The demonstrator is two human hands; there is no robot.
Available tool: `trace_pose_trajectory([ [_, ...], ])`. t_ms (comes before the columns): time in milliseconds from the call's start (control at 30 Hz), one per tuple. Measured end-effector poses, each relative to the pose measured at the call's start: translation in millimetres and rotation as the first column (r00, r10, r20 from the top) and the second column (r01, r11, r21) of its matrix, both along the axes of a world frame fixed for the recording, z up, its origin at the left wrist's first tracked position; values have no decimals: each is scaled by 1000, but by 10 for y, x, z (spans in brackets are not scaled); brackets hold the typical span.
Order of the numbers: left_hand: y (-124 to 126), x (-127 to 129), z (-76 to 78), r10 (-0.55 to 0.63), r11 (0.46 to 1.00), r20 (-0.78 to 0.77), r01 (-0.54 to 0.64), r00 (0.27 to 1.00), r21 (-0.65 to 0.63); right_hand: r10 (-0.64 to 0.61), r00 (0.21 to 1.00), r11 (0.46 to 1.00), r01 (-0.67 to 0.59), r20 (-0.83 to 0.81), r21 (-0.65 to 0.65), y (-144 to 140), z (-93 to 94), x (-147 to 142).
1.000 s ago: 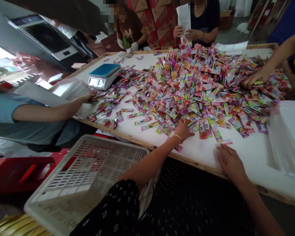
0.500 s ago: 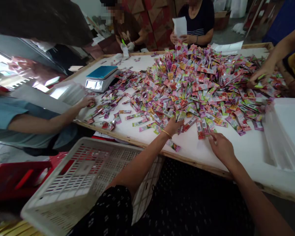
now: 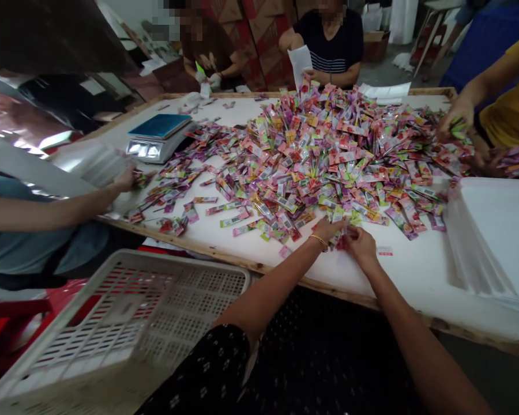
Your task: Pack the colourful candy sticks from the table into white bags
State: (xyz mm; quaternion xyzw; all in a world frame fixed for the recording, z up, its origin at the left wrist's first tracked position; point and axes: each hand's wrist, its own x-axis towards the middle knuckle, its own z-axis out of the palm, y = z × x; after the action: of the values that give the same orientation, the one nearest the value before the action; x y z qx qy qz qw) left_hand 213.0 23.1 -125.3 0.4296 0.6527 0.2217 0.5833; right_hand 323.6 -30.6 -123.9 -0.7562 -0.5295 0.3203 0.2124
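Note:
A large heap of small colourful snack packets (image 3: 311, 155) in pink, purple and green wrappers covers the middle of the white tabletop. At its near edge my left hand (image 3: 326, 231), with a gold bracelet at the wrist, is closed on several packets. Right beside it, my right hand (image 3: 360, 243) has its fingers pinched on packets too, partly hidden behind the fingers. The two hands almost touch. A small white and red slip (image 3: 384, 251) lies flat on the table to the right of my right hand.
A white plastic crate (image 3: 125, 323) stands below the table's wooden edge (image 3: 242, 262). White bags (image 3: 497, 225) are stacked at right. A scale (image 3: 158, 135) with a blue top stands at left. Co-workers' hands reach in from the left, the right and the far side.
My right hand has moved left and in against my left hand, which has shifted slightly right and down. At left, a co-worker's hand has drawn back toward the bags.

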Motion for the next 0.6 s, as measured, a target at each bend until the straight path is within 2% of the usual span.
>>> trace_pose_trajectory([
  [100, -93, -103, 23, 19, 999, 258, -8, 966, -43, -18, 941, 995, 49, -338, 83, -100, 14, -126],
  [167, -153, -205, 39, 42, 995, 414, 0, 909, -102, -7, 818, 998, 39, -575, 42, -205, 73, -172],
  [200, -176, -258, 52, 49, 992, 440, 9, 897, -129, -12, 756, 1000, 23, -655, 8, -254, 119, -160],
  [233, -191, -307, 68, 53, 990, 434, 11, 899, -143, -15, 725, 1000, 8, -689, -13, -289, 177, -116],
  [267, -195, -350, 88, 48, 990, 406, 11, 912, -142, -10, 744, 1000, 5, -668, -9, -301, 248, -31],
  [333, -164, -416, 131, 28, 996, 285, -4, 958, -84, 19, 895, 996, 20, -447, 83, -243, 437, 278],
  [367, -131, -438, 155, 16, 1000, 224, -9, 974, -30, 19, 967, 988, 20, -254, 151, -177, 556, 508],
  [400, -93, -456, 181, 16, 1000, 170, -19, 985, 15, -4, 1000, 977, 10, -29, 214, -98, 687, 785],
  [433, -57, -471, 211, 19, 999, 128, -24, 992, 41, -46, 982, 968, -1, 181, 249, -14, 823, 1101],
  [467, -29, -484, 244, 24, 998, 99, -29, 995, 50, -110, 928, 966, 15, 357, 258, 71, 948, 1444],
  [533, -8, -507, 304, 40, 998, 66, -42, 997, 38, -218, 762, 969, 97, 610, 225, 242, 1112, 2156],
  [567, -11, -517, 324, 26, 999, 52, -28, 998, 41, -185, 701, 981, 95, 688, 167, 333, 1132, 2493],
  [600, -20, -523, 334, -13, 999, 33, 11, 999, 52, -111, 661, 992, 31, 742, 122, 428, 1112, 2798],
])
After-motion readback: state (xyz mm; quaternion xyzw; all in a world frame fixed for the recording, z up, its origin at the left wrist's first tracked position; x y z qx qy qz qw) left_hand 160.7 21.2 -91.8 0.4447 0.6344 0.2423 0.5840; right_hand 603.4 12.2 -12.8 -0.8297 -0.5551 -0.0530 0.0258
